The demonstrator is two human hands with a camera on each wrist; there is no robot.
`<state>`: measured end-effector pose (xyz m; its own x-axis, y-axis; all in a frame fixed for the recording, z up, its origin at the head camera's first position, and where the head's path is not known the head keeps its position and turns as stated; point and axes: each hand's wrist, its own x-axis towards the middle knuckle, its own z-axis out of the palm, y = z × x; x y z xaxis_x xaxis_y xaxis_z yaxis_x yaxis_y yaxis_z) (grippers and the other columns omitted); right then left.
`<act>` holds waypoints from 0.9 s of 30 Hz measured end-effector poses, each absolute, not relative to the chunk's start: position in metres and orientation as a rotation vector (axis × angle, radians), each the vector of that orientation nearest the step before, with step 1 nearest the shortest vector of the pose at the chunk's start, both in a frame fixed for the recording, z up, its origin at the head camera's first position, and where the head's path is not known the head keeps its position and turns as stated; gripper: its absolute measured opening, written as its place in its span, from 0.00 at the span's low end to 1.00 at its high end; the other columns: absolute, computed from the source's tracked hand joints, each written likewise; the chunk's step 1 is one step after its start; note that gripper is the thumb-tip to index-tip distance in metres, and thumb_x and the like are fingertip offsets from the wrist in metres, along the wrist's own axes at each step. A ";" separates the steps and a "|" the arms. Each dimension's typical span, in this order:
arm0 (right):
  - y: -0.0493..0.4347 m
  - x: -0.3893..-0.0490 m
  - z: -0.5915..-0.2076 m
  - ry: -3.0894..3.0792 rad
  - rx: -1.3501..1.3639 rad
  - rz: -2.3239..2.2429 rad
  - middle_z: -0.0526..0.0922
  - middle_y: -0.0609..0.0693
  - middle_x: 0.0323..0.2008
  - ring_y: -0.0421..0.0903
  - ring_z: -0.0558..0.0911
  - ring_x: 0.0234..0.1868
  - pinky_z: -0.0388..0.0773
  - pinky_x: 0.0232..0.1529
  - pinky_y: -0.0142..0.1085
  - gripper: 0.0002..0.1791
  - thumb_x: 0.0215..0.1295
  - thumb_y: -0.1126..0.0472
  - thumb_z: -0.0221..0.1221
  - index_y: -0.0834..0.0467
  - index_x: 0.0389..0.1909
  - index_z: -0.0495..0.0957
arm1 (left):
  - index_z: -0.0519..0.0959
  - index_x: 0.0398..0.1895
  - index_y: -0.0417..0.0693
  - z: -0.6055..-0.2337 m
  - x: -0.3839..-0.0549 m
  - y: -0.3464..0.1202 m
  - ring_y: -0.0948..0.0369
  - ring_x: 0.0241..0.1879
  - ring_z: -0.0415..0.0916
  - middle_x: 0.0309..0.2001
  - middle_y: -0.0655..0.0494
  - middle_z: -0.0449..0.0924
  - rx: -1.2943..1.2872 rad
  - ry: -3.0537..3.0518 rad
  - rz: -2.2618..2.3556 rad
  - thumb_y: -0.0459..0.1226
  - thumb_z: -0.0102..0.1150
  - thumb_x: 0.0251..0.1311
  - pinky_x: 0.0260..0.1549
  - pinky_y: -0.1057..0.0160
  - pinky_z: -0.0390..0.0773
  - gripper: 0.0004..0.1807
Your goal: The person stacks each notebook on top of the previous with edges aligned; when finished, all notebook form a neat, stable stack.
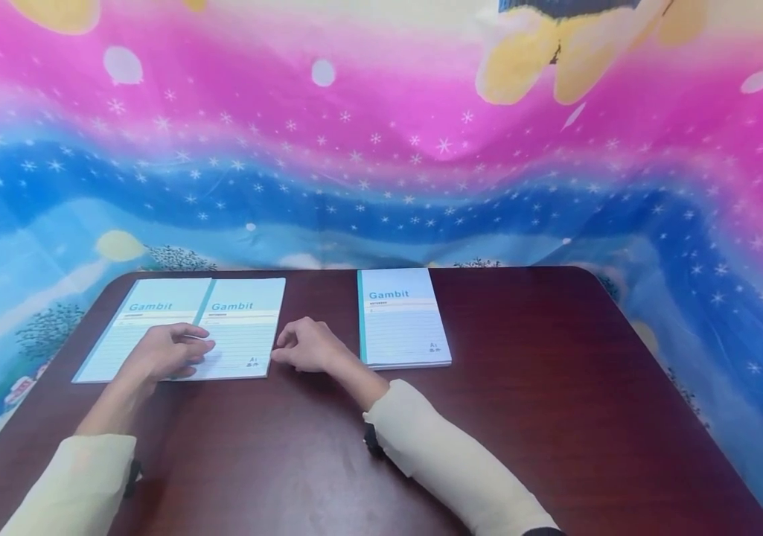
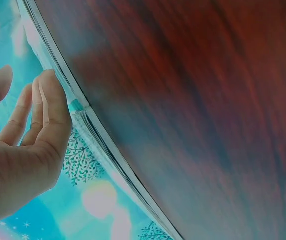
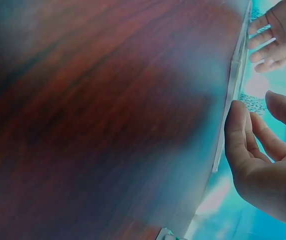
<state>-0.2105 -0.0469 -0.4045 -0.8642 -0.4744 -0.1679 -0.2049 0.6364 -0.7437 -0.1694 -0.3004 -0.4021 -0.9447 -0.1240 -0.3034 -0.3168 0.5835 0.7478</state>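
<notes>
Two white notebooks with "Gambit" on their covers, a left notebook [image 1: 109, 346] and a middle notebook [image 1: 240, 346], lie side by side at the table's far left. Over the left one, reaching the middle one's near edge, is my left hand [image 1: 168, 353], its fingers loosely bent and holding nothing. My right hand [image 1: 307, 346] is at the middle notebook's right edge; whether its fingertips touch the edge is unclear. In the right wrist view the right hand's thumb [image 3: 283, 110] stands apart from the fingers. A third notebook [image 1: 403, 327], with a green spine, lies to the right.
The dark brown wooden table [image 1: 542, 394] has rounded far corners. Behind it hangs a pink and blue patterned cloth [image 1: 381, 149] that also runs down both sides. The third notebook's far end sits at the table's back edge.
</notes>
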 end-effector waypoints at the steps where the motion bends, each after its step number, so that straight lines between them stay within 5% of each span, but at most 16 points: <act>1: -0.048 -0.211 -0.405 2.512 -0.535 -1.078 0.83 0.41 0.26 0.40 0.81 0.23 0.77 0.31 0.31 0.07 0.67 0.55 0.68 0.54 0.40 0.85 | 0.70 0.65 0.30 -0.403 -0.170 -0.301 0.38 0.55 0.78 0.60 0.28 0.74 -0.373 2.598 1.285 0.43 0.62 0.69 0.42 0.57 0.86 0.30; 20: -0.074 -0.216 -0.407 2.576 -0.474 -0.955 0.82 0.40 0.27 0.38 0.80 0.21 0.76 0.29 0.29 0.09 0.66 0.55 0.68 0.54 0.42 0.85 | 0.70 0.64 0.28 -0.406 -0.177 -0.313 0.39 0.51 0.78 0.56 0.26 0.74 -0.420 2.621 1.203 0.40 0.63 0.68 0.35 0.61 0.84 0.29; 27: -0.078 -0.221 -0.408 2.612 -0.432 -0.866 0.81 0.41 0.27 0.37 0.79 0.23 0.75 0.27 0.29 0.07 0.66 0.55 0.69 0.54 0.38 0.85 | 0.71 0.62 0.26 -0.410 -0.182 -0.316 0.48 0.40 0.81 0.50 0.28 0.78 -0.384 2.648 1.152 0.37 0.64 0.66 0.31 0.62 0.83 0.27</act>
<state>-0.2213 -0.0776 -0.4083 -0.8907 -0.3902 -0.2331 -0.1736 0.7660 -0.6190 -0.1822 -0.3160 -0.4101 -0.9396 -0.1470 -0.3090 -0.3263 0.6567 0.6799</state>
